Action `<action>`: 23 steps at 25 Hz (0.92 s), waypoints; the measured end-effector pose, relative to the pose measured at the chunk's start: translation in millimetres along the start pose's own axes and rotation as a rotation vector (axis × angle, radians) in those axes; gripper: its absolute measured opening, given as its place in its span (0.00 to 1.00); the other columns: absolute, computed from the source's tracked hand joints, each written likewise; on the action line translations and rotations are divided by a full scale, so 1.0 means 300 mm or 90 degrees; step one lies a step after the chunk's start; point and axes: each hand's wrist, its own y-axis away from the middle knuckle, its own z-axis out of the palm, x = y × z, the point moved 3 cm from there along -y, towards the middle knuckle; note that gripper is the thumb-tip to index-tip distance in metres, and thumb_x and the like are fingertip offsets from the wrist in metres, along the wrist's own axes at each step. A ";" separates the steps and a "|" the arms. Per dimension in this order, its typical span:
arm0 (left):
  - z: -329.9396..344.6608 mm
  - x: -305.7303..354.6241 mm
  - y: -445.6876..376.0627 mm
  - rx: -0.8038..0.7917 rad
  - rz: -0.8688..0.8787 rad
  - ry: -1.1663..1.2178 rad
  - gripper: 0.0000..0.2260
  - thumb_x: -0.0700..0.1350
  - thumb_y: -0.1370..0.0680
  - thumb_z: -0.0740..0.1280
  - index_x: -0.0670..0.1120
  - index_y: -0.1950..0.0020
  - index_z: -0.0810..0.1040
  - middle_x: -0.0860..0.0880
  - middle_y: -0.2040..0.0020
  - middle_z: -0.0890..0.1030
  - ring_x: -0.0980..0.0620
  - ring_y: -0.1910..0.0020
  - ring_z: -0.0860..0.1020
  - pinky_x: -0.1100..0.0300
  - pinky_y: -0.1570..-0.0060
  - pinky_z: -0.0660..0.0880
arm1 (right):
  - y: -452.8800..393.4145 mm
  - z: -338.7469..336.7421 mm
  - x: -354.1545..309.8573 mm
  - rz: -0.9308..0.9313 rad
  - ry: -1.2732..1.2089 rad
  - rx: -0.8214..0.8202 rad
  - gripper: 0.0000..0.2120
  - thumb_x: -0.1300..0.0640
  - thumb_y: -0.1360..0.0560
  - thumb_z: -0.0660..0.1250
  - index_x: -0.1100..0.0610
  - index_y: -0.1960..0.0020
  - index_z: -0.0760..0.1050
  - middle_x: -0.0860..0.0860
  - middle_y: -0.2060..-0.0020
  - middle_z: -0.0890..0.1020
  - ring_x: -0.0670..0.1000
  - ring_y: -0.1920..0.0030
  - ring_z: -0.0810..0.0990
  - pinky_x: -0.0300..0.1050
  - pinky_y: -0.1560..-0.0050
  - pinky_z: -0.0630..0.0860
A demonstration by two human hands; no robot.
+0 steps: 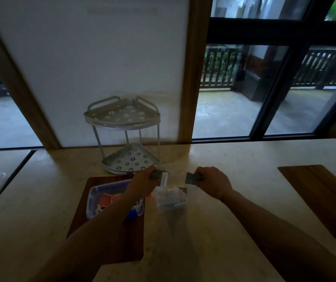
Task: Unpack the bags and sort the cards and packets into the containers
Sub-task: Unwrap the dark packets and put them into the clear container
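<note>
Both hands are up over the pale countertop (234,163), each closed on something dark and flat. Left hand (142,184) pinches a small dark card (156,174), with a whitish piece (164,178) standing just beside it (part of the packaging, perhaps; too blurred to call). Right hand (214,180) grips a second dark card (192,177) by its edge, the two cards held apart above the clear container (170,198).

Off to the left, the blue-rimmed tray (94,200) sits on a wooden mat (106,241) and already holds orange packets (105,200). Behind stands the two-tier metal corner rack (126,135), both shelves bare from here.

My read: cards are being sorted now, and the clear container directly below looks the likely home. To do it well, lower each card flat or on edge in the same orientation, one hand at a time, so they stack neatly and don't catch the rim. Keep the left forearm lifted; it crosses right over the tray and could drag a packet out.
</note>
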 end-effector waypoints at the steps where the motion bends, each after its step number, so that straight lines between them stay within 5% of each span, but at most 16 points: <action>1: 0.001 0.003 -0.016 0.004 -0.002 -0.006 0.07 0.45 0.22 0.65 0.46 0.46 0.75 0.48 0.54 0.79 0.52 0.57 0.78 0.60 0.57 0.74 | -0.025 -0.003 0.006 -0.003 -0.010 -0.002 0.08 0.50 0.24 0.67 0.52 0.48 0.78 0.52 0.53 0.84 0.51 0.56 0.81 0.46 0.54 0.79; 10: 0.075 -0.027 -0.172 -0.027 -0.071 -0.032 0.06 0.44 0.22 0.64 0.42 0.50 0.76 0.45 0.54 0.80 0.49 0.57 0.78 0.59 0.55 0.75 | -0.212 0.120 0.044 -0.051 0.009 -0.095 0.09 0.52 0.25 0.66 0.51 0.47 0.78 0.54 0.51 0.83 0.55 0.53 0.81 0.48 0.53 0.79; 15: 0.167 -0.069 -0.274 -0.202 -0.049 -0.218 0.11 0.47 0.24 0.66 0.41 0.46 0.78 0.44 0.49 0.80 0.45 0.50 0.79 0.53 0.50 0.77 | -0.300 0.234 0.044 -0.126 0.108 -0.253 0.12 0.52 0.24 0.64 0.50 0.41 0.74 0.57 0.47 0.80 0.58 0.47 0.79 0.50 0.52 0.76; 23: 0.372 -0.073 -0.393 -0.408 0.007 -0.423 0.07 0.41 0.26 0.67 0.40 0.51 0.81 0.42 0.53 0.81 0.43 0.54 0.80 0.56 0.60 0.73 | -0.382 0.394 0.023 -0.223 0.226 -0.393 0.12 0.55 0.24 0.64 0.57 0.42 0.78 0.58 0.45 0.80 0.59 0.44 0.79 0.49 0.47 0.75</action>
